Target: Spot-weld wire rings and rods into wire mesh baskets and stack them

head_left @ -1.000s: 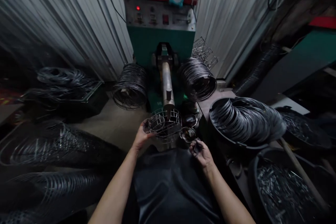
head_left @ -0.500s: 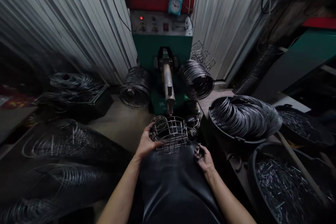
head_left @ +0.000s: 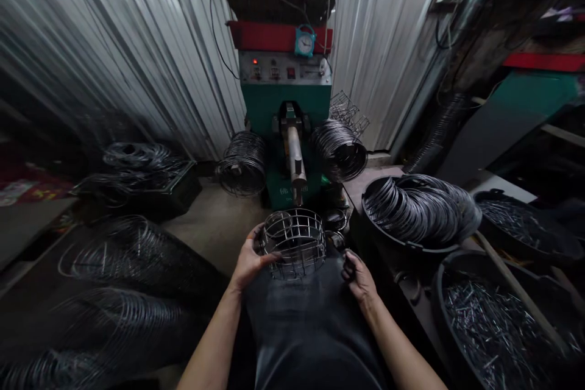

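Observation:
My left hand (head_left: 253,259) grips a round wire basket (head_left: 298,250) by its left side, thumb across the near wires. The basket is an open metal grid, held tilted over a black apron (head_left: 311,323), just below the tip of a machine's arm (head_left: 296,158). Any contact between that tip and the wires is too small to judge. To the right of the basket, apart from it, my right hand (head_left: 359,277) is closed with its fingers curled. Thin wire pieces showed in its fingers a moment ago; now the fingers mostly hide them.
Beyond the basket stands a green machine (head_left: 286,94) with a wire coil (head_left: 242,164) on its left and another coil (head_left: 340,149) on its right. At right are a tub of wire rings (head_left: 420,210) and a tub of short wires (head_left: 498,323). Blurred wire forms (head_left: 132,256) lie at left.
My view has tipped upward, so more of the shelf above the machine shows. The basket is turned slightly in my left hand. My right hand's fingers have curled in more.

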The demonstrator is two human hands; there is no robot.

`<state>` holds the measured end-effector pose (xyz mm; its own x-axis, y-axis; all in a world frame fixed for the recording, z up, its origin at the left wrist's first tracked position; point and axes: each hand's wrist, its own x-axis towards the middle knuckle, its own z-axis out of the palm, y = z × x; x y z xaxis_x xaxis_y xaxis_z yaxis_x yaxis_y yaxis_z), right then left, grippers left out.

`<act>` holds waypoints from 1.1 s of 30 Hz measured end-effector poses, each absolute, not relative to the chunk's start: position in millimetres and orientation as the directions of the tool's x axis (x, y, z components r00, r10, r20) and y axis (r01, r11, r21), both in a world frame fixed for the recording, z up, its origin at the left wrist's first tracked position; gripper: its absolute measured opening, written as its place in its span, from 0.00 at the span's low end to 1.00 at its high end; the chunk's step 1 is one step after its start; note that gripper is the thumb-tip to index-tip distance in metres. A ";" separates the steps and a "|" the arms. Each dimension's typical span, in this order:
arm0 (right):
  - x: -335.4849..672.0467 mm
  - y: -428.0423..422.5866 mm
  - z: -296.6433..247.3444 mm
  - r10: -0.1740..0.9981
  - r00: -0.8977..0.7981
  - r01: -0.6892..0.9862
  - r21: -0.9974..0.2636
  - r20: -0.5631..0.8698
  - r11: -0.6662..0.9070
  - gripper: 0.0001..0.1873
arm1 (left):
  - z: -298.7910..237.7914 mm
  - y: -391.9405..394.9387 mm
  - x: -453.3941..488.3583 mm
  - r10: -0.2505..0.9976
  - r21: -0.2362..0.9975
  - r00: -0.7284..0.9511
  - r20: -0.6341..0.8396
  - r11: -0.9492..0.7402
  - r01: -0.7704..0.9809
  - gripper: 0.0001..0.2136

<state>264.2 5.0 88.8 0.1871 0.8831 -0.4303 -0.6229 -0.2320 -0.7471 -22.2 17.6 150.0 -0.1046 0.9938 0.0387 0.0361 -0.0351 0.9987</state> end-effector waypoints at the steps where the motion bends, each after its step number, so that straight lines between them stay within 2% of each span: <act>1: 265.7 2.6 86.9 0.890 0.263 -0.529 -0.827 -0.372 -0.189 0.18 | 149.4 16.5 -22.0 0.993 0.999 -0.109 0.036 -0.033 0.025 0.43; 4: 275.2 -5.1 72.2 0.937 0.337 -0.092 -0.993 -0.096 -0.069 0.17 | 147.2 16.1 -19.6 0.991 0.998 -0.120 0.058 -0.054 0.035 0.44; 6: 283.5 -8.2 61.4 0.971 0.233 0.211 -0.977 0.044 -0.007 0.16 | 147.3 18.4 -18.2 0.978 0.982 -0.149 0.146 -0.125 0.139 0.44; 9: 289.8 -5.7 67.1 0.991 0.055 0.479 -0.874 0.118 0.078 0.15 | 152.8 23.3 -16.7 0.936 0.868 -0.148 0.320 -0.228 0.441 0.42; 13: 273.8 9.9 134.5 0.946 -0.226 0.631 -0.705 0.232 0.323 0.11 | 169.0 27.7 -9.0 0.915 0.654 -0.037 0.403 -0.259 0.711 0.40; 15: 257.5 19.7 177.7 0.903 -0.386 0.730 -0.536 0.190 0.425 0.10 | 177.2 28.1 -1.8 0.920 0.581 0.008 0.391 -0.254 0.773 0.40; 17: 240.0 28.7 212.0 0.884 -0.463 0.812 -0.369 0.060 0.451 0.08 | 183.2 27.4 5.8 0.929 0.529 0.047 0.367 -0.250 0.811 0.39; 19: 224.5 35.2 231.1 0.887 -0.459 0.863 -0.259 -0.043 0.434 0.07 | 186.4 25.9 11.8 0.934 0.496 0.067 0.351 -0.246 0.833 0.39; 21: 212.3 38.4 234.4 0.907 -0.415 0.890 -0.239 -0.068 0.389 0.08 | 187.1 24.4 15.9 0.934 0.476 0.084 0.348 -0.253 0.842 0.40; 24: 201.0 37.3 218.2 0.949 -0.316 0.888 -0.350 0.008 0.299 0.10 | 185.6 23.5 19.4 0.931 0.462 0.106 0.350 -0.270 0.845 0.40; 27: 198.5 33.7 194.1 0.960 -0.255 0.793 -0.544 0.113 0.274 0.09 | 183.8 24.0 21.5 0.931 0.470 0.131 0.342 -0.290 0.834 0.40; 30: 204.6 33.9 178.5 0.921 -0.343 0.610 -0.702 0.184 0.367 0.10 | 182.8 25.2 22.0 0.941 0.501 0.146 0.306 -0.290 0.816 0.41; 33: 215.0 38.3 176.8 0.843 -0.500 0.515 -0.714 0.199 0.474 0.12 | 181.7 26.9 20.5 0.948 0.537 0.145 0.282 -0.281 0.795 0.41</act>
<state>215.0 38.3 176.8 -0.5001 0.8428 0.1988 0.5147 0.4739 -0.7144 20.5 26.9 181.7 0.1450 0.9484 0.2819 0.7952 -0.2813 0.5371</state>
